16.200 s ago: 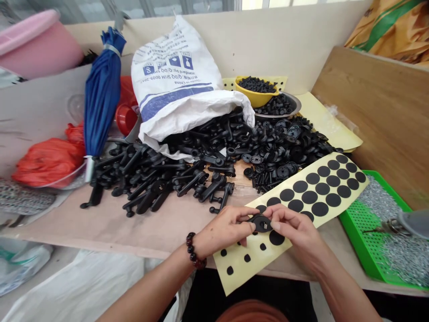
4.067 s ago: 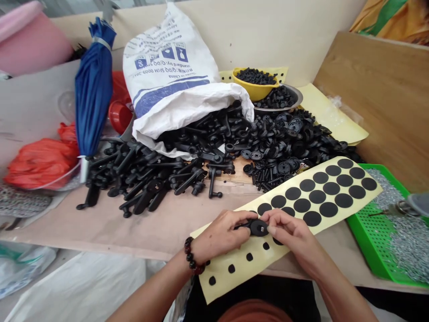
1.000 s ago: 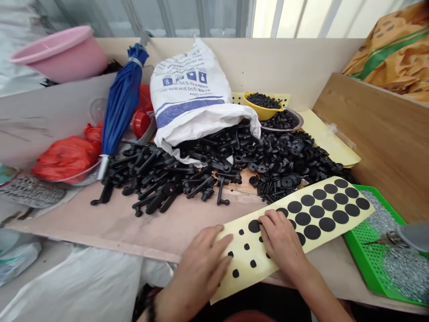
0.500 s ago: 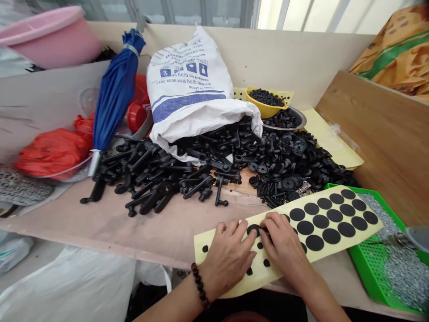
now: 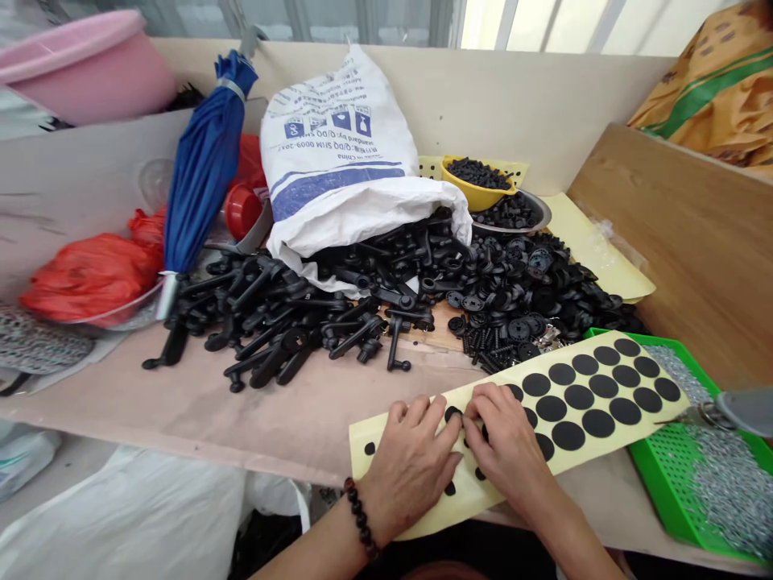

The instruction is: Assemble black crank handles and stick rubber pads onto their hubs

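A yellow backing sheet (image 5: 379,474) with several black round stickers (image 5: 580,396) lies at the near table edge. My left hand (image 5: 414,466) lies flat on the sheet's left part, fingers stretched out, a bead bracelet on the wrist. Just right of it, my right hand (image 5: 507,441) has its fingers bent, their tips pinched at the edge of one black round sticker (image 5: 454,414) that is mostly hidden between the two hands. Small black square leftovers dot the sheet near my hands.
Behind the sheet lie a heap of black plastic levers (image 5: 283,322) spilling from a white sack (image 5: 344,169) and a pile of round black parts (image 5: 519,282). A yellow bowl (image 5: 477,184) holds screws. A green tray (image 5: 649,467) of silver screws is at right, a blue umbrella (image 5: 202,169) at left.
The black part I held earlier is gone from my hands. My left hand came forward onto the sheet and lies flat; my right fingertips have closed in on one sticker.
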Available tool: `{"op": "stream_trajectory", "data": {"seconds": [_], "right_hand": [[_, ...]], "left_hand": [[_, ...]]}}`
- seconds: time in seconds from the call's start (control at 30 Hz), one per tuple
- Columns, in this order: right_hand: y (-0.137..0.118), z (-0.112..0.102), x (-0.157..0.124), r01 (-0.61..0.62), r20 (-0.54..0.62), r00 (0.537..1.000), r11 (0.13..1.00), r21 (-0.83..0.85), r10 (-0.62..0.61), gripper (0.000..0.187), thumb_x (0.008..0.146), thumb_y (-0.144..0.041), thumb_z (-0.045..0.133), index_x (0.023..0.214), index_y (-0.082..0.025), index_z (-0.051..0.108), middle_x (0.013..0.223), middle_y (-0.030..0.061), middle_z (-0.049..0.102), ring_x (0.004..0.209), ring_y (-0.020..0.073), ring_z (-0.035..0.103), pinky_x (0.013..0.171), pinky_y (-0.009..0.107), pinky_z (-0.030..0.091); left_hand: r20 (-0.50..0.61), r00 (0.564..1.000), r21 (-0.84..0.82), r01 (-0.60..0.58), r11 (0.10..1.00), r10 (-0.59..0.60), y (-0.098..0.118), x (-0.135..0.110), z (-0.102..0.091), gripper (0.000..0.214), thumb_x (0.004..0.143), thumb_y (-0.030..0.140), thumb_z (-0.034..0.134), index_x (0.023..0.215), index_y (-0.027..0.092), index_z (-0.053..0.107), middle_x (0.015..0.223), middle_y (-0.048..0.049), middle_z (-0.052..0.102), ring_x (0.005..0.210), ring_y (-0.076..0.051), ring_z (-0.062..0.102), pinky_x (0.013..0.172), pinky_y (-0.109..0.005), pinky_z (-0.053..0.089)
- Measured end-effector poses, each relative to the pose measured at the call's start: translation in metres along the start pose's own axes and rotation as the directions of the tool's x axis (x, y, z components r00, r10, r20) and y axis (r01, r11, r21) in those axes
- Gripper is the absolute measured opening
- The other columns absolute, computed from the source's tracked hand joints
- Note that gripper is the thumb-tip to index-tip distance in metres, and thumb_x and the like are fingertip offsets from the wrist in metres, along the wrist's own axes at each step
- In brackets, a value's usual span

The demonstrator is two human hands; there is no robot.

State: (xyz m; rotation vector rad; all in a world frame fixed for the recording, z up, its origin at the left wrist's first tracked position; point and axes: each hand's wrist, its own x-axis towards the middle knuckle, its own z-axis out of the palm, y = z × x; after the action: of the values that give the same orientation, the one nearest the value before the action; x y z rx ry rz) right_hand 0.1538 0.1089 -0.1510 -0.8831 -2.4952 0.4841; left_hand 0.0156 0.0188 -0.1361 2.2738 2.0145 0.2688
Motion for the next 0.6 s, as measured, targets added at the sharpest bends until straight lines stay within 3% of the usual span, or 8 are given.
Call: {"op": "stream_trajectory", "data": {"seconds": [0.2, 0.37, 0.47, 0.6], "right_hand": [[-0.003, -0.004, -0.001, -0.096, 0.102, 0.992, 0.966, 0.241, 0.074, 0.016, 0.084, -0.011, 0.044, 0.071, -0.020, 0.041, 0.074, 0.0022, 0.053, 0.076, 0.0196, 0.049, 0.070, 0.034, 0.039], [-0.005, -0.008, -0.001, -0.094, 0.139, 0.988, 0.975, 0.203, 0.066, 0.015, 0.082, -0.010, 0.043, 0.072, -0.021, 0.043, 0.075, 0.0022, 0.055, 0.077, 0.0200, 0.051, 0.071, 0.035, 0.041], [-0.008, -0.013, -0.002, -0.091, 0.163, 0.985, 0.980, 0.177, 0.062, 0.015, 0.081, -0.009, 0.042, 0.072, -0.021, 0.043, 0.074, 0.0023, 0.056, 0.076, 0.0203, 0.052, 0.071, 0.036, 0.042], [-0.007, -0.016, -0.003, -0.147, 0.219, 0.971, 0.960, 0.238, 0.094, 0.015, 0.079, -0.009, 0.042, 0.071, -0.021, 0.040, 0.080, 0.0033, 0.058, 0.082, 0.0220, 0.053, 0.075, 0.038, 0.041]], "left_hand": [[-0.061, 0.998, -0.099, -0.014, 0.995, 0.007, -0.002, -0.006, 0.003, 0.022, 0.089, 0.025, 0.048, 0.109, 0.020, 0.054, 0.120, -0.0101, 0.053, 0.106, -0.029, 0.047, 0.083, -0.045, 0.041], [-0.205, 0.979, -0.266, -0.038, 0.963, -0.018, -0.026, -0.010, -0.003, 0.023, 0.090, 0.018, 0.044, 0.109, 0.018, 0.056, 0.113, -0.0108, 0.055, 0.105, -0.024, 0.050, 0.088, -0.039, 0.045], [-0.303, 0.944, -0.157, 0.088, 0.984, -0.133, -0.050, 0.001, -0.015, 0.025, 0.092, 0.018, 0.039, 0.111, 0.013, 0.054, 0.110, -0.0131, 0.056, 0.101, -0.024, 0.052, 0.087, -0.038, 0.047], [-0.174, 0.949, 0.087, 0.283, 0.955, -0.265, -0.067, 0.031, -0.026, 0.027, 0.092, 0.021, 0.040, 0.115, 0.013, 0.053, 0.098, -0.0113, 0.061, 0.091, -0.024, 0.056, 0.080, -0.037, 0.049]]}}
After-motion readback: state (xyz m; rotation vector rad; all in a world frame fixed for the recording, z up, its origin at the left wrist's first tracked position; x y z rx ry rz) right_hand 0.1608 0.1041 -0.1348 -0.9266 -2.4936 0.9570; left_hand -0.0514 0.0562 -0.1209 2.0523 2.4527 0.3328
